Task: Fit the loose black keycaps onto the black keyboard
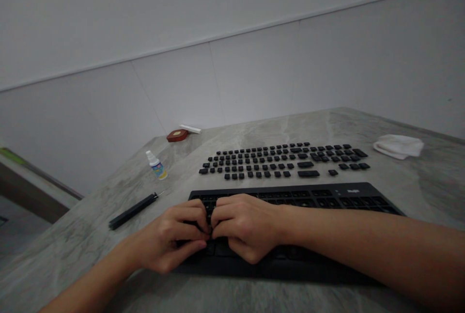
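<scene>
While loose keycaps (283, 160) lie in rows on the far side, the left hand (174, 240) and right hand (243, 228) press together, fingertips meeting, perhaps pinching something unseen, over the near keyboard's (327, 196) left end.

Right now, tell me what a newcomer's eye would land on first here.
First, the two bare hands: the left hand and right hand meet, fingers curled, on the left end of the black keyboard frame, near the front of the grey marbled table. Just behind it, the removed black keycaps lie in neat rows. A crumpled white cloth rests far right.
</scene>
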Motion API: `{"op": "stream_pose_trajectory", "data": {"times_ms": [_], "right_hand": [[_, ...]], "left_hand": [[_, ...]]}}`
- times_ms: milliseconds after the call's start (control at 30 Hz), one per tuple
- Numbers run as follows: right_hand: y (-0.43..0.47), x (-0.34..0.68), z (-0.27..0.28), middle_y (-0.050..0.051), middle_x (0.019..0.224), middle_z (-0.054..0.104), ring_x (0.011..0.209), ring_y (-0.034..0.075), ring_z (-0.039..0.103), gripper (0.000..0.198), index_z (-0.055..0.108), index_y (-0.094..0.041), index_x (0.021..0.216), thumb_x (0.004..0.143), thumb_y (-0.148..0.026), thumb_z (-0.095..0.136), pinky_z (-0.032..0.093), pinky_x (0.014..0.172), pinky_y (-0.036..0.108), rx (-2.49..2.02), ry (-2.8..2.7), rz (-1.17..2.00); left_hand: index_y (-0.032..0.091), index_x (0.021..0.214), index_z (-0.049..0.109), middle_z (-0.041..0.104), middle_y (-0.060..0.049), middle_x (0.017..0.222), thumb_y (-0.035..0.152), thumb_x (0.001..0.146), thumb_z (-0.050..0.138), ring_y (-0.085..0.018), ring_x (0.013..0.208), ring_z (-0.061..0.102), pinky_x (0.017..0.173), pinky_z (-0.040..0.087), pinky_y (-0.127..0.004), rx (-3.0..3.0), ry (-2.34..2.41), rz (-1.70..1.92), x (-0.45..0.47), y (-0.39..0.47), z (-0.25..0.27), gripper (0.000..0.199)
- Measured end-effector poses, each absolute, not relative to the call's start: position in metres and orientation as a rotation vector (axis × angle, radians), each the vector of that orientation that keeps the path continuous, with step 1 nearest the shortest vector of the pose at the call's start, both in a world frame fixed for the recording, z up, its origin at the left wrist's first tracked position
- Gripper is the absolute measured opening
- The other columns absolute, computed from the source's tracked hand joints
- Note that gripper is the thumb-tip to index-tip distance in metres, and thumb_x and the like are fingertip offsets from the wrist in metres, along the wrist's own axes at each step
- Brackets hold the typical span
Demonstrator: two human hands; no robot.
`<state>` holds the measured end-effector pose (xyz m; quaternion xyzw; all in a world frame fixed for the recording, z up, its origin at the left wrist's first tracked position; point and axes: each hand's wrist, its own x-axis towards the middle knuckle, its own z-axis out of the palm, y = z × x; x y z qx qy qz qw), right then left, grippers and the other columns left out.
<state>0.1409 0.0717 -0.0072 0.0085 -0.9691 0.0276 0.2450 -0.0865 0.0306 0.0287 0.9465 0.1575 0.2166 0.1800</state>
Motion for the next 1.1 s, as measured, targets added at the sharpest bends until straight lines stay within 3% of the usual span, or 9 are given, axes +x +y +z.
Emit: {"op": "stream_pose_trajectory", "data": {"times_ms": [267, 467, 667, 933, 1100], "right_hand": [[0.073, 0.14, -0.01, 0.007, 0.088, 0.069, 0.081, 0.019, 0.059, 0.024, 0.068, -0.014, 0.09, 0.075, -0.008, 0.051, 0.054, 0.079, 0.032, -0.01, -2.572, 0.028], [0.067, 0.141, -0.005, 0.011, 0.103, 0.069, 0.095, 0.019, 0.063, 0.033, 0.066, -0.009, 0.103, 0.076, -0.007, 0.046, 0.056, 0.087, 0.032, 0.017, -2.473, 0.092], [0.064, 0.139, -0.01, 0.004, 0.103, 0.071, 0.086, 0.016, 0.066, 0.031, 0.068, -0.014, 0.1, 0.075, -0.007, 0.051, 0.053, 0.063, 0.026, -0.013, -2.729, 0.121], [0.064, 0.143, -0.005, 0.01, 0.105, 0.067, 0.072, 0.015, 0.058, 0.015, 0.057, -0.017, 0.087, 0.079, -0.012, 0.045, 0.038, 0.049, 0.027, -0.116, -2.422, 0.039], [0.063, 0.141, 0.0, -0.001, 0.08, 0.063, 0.065, 0.013, 0.053, 0.017, 0.051, -0.02, 0.079, 0.067, -0.01, 0.055, 0.032, 0.048, 0.026, -0.102, -2.728, 0.197]], "left_hand": [[0.015, 0.087, 0.069, 0.067, -0.01, 0.084, 0.012, 0.098, 0.054, -0.02, 0.079, 0.061, 0.073, 0.053, -0.034, 2.669, 0.515, 0.552, -0.089, 0.03, 0.026, 0.019], [0.015, 0.083, 0.068, 0.065, -0.01, 0.084, 0.014, 0.098, 0.052, -0.02, 0.079, 0.06, 0.072, 0.052, -0.033, 2.691, 0.547, 0.517, -0.09, 0.03, 0.027, 0.022], [0.015, 0.086, 0.069, 0.063, -0.009, 0.081, 0.015, 0.098, 0.053, -0.019, 0.077, 0.059, 0.069, 0.049, -0.032, 2.647, 0.55, 0.505, -0.091, 0.03, 0.026, 0.021], [0.014, 0.083, 0.066, 0.066, -0.011, 0.085, 0.01, 0.094, 0.052, -0.022, 0.082, 0.06, 0.073, 0.051, -0.033, 2.683, 0.552, 0.515, -0.088, 0.028, 0.027, 0.019], [0.015, 0.079, 0.063, 0.06, -0.008, 0.077, 0.012, 0.097, 0.048, -0.02, 0.072, 0.055, 0.066, 0.046, -0.032, 2.693, 0.554, 0.495, -0.086, 0.028, 0.028, 0.023]]}}
